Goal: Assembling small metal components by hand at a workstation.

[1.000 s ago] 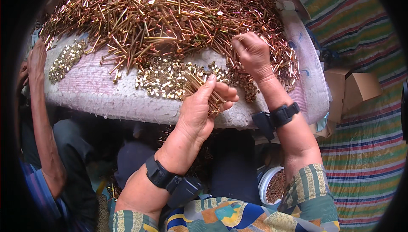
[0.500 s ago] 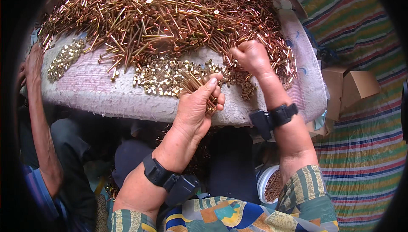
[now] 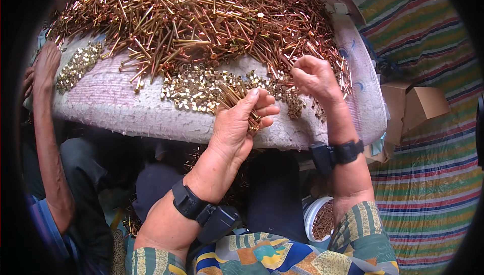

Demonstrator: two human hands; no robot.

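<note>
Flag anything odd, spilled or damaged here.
The pad looks worn: its front edge is rough and pilled. Below it, lower left, what look like loose bolts lie apart from the main heap; spilled or stored there, I can't tell. The bundle in the left hand looks fine.

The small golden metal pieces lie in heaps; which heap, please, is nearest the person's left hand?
The broad golden middle heap, just beyond the person's left hand; the smaller heap lies far left, beside a co-worker's hand.
</note>
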